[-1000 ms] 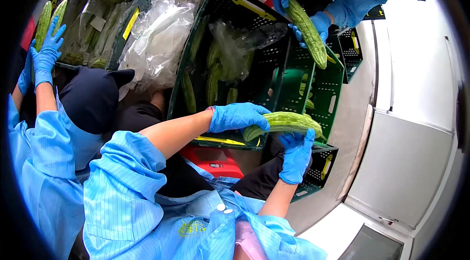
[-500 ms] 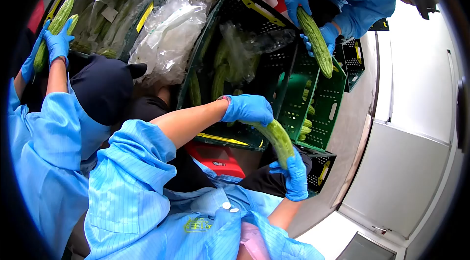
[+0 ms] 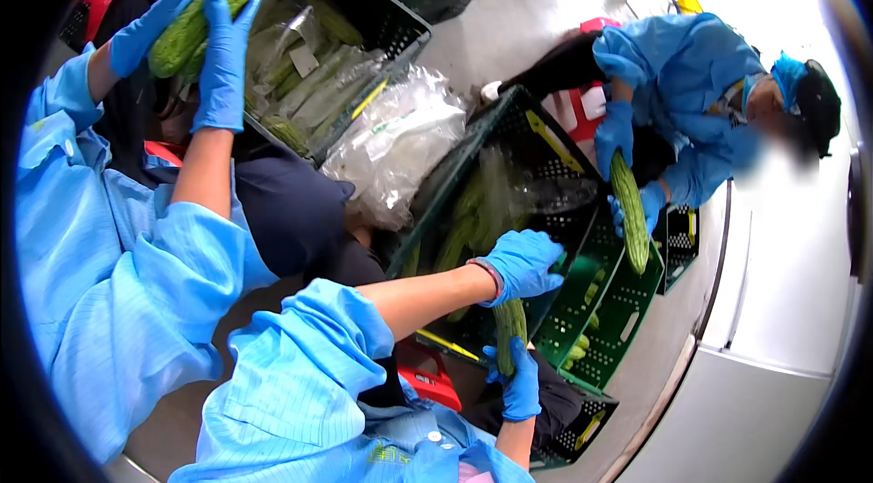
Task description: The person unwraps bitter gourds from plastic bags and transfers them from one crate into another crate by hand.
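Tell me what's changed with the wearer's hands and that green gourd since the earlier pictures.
The green gourd has swung from crosswise to nearly upright in the view, its lower end in the right hand's grip. The left hand has opened its fingers above it; contact is unclear. The view has turned too. The co-worker opposite still holds another gourd.

Yellow-green lettering (image 3: 389, 454) on the blue shirt (image 3: 291, 383), not legible.

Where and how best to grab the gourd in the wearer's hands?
Wrap the gourd around its near end, coming from the wearer's side, as the right hand does: it's long, narrow and roughly points away. I'd use the left hand over the far end, to steady its length.
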{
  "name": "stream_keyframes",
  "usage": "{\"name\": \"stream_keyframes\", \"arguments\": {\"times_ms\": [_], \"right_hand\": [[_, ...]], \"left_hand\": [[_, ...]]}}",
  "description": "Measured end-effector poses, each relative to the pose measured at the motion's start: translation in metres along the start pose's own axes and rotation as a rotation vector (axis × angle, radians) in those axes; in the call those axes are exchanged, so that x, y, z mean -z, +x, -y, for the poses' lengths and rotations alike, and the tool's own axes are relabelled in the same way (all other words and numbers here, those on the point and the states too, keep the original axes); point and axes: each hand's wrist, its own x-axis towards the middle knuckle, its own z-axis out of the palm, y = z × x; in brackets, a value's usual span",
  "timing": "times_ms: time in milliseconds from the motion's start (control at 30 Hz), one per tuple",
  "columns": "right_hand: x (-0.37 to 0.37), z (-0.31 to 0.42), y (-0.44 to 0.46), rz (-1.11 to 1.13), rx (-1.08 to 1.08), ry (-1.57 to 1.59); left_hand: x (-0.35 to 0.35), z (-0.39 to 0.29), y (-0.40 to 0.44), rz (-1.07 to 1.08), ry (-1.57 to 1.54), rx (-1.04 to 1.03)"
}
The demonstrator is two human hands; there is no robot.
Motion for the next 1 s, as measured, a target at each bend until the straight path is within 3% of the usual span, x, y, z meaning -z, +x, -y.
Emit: {"name": "stream_keyframes", "arguments": {"times_ms": [100, 167, 233, 300, 433, 500, 567, 633, 667, 767, 800, 833, 933, 1000], "right_hand": [[-0.003, 0.022, 0.038, 0.034, -0.126, -0.03], [-0.026, 0.058, 0.059, 0.023, -0.039, -0.107], [-0.058, 0.11, 0.081, 0.009, 0.031, -0.194], [-0.099, 0.177, 0.096, 0.114, 0.233, -0.274], [-0.182, 0.292, 0.119, 0.456, 0.755, 0.061], [-0.202, 0.327, 0.122, 0.647, 0.867, -0.01], [-0.223, 0.333, 0.103, 0.601, 0.87, -0.117], [-0.234, 0.314, 0.069, 0.491, 1.047, -0.342], [-0.229, 0.308, 0.062, 0.345, 1.383, -0.709], [-0.223, 0.312, 0.037, 0.191, 1.865, -1.196], [-0.224, 0.313, 0.03, 0.217, 1.874, -1.25], [-0.225, 0.313, 0.026, 0.243, 1.881, -1.305], [-0.227, 0.315, 0.029, 0.351, 1.863, -1.496], [-0.225, 0.31, 0.042, 0.427, 1.84, -1.496]], "left_hand": [[0.029, 0.006, 0.019, -0.439, -0.33, 0.009], [0.039, 0.037, 0.047, -0.811, -0.771, -0.049], [0.091, 0.046, 0.04, -0.937, -1.381, 0.186], [0.13, 0.061, 0.034, -1.149, -1.637, 0.428], [0.14, 0.088, 0.032, -1.351, -1.639, 0.238], [0.149, 0.087, 0.028, -1.348, -1.638, 0.198], [0.153, 0.084, 0.023, -1.362, -1.645, 0.159], [0.16, 0.099, 0.02, -1.258, -1.399, 0.046], [0.164, 0.106, 0.018, -1.218, -1.279, -0.015], [0.236, 0.097, -0.07, -0.71, 0.095, -0.165], [0.246, 0.093, -0.083, -0.483, 0.533, -0.215], [0.244, 0.09, -0.085, -0.461, 0.664, -0.222], [0.231, 0.097, -0.079, -0.39, -0.112, -0.438], [0.221, 0.091, -0.078, -0.265, -0.582, -0.471]]}}
